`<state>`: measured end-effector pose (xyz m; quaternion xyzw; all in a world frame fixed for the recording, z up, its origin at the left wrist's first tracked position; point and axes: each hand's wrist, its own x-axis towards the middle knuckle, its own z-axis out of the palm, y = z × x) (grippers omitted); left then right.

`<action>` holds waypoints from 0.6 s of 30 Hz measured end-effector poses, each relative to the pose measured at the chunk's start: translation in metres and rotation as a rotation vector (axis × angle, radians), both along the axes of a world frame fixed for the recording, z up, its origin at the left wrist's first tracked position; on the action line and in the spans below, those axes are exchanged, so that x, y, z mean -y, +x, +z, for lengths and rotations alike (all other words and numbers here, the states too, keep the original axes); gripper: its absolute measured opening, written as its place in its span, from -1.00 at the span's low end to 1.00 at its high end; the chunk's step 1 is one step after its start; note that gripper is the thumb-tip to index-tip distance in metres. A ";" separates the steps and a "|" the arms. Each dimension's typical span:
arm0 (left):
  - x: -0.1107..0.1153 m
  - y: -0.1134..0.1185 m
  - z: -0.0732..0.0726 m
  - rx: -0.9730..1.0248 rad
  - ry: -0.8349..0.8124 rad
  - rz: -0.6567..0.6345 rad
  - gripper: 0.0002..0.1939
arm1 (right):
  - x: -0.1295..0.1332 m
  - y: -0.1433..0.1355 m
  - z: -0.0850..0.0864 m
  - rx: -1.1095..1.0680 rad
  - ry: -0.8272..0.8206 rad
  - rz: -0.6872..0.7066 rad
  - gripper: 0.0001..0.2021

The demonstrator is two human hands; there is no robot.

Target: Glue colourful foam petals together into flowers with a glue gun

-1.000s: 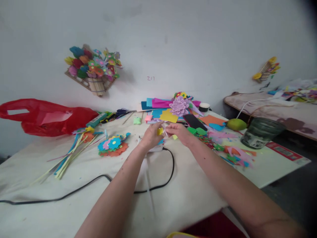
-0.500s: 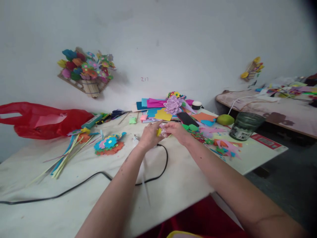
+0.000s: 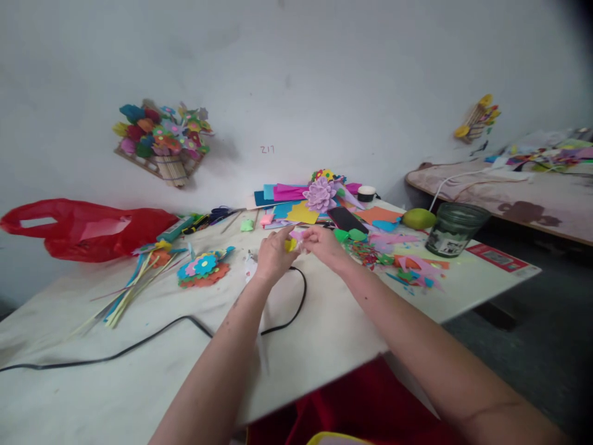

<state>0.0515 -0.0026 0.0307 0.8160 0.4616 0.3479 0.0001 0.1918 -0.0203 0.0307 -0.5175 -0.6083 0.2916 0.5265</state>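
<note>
Over the middle of the table, my left hand (image 3: 273,253) and my right hand (image 3: 324,246) meet, fingers closed around a small pink and yellow craft flower (image 3: 299,235). Its shape is mostly hidden by the fingers. Beneath my left wrist lies a white tool (image 3: 251,266), mostly covered, that looks like a glue gun; a black cord (image 3: 303,293) curves beside it. A translucent stick shows below my left forearm. To the left rest layered foam flowers (image 3: 204,264) in blue and orange. Green cut leaves (image 3: 349,235) and small scraps lie near my right hand.
A red plastic bag (image 3: 88,232) and thin strips (image 3: 127,293) occupy the left side. At the back are coloured sheets (image 3: 303,213), a lilac flower (image 3: 320,194) and a dark phone-like slab (image 3: 346,220). On the right stand a green mango-like fruit (image 3: 419,218) and a glass jar (image 3: 454,230).
Both hands have shifted slightly left in view, still together on the small flower. More of its pink part shows between the fingers. The whole view has turned a little.
</note>
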 end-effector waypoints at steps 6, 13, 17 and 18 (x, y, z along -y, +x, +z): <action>0.002 -0.001 -0.007 0.056 -0.021 -0.022 -0.49 | -0.005 0.005 -0.008 -0.061 -0.022 0.110 -0.86; 0.004 -0.005 -0.013 -0.039 -0.094 -0.032 -0.33 | -0.010 0.013 -0.006 -0.105 -0.124 0.276 -0.72; 0.003 -0.007 -0.017 -0.041 -0.106 -0.008 -0.35 | -0.011 0.013 0.000 -0.002 -0.108 0.286 -0.75; 0.002 -0.008 -0.018 -0.030 -0.090 -0.006 -0.38 | -0.011 0.012 0.001 0.014 -0.099 0.285 -0.75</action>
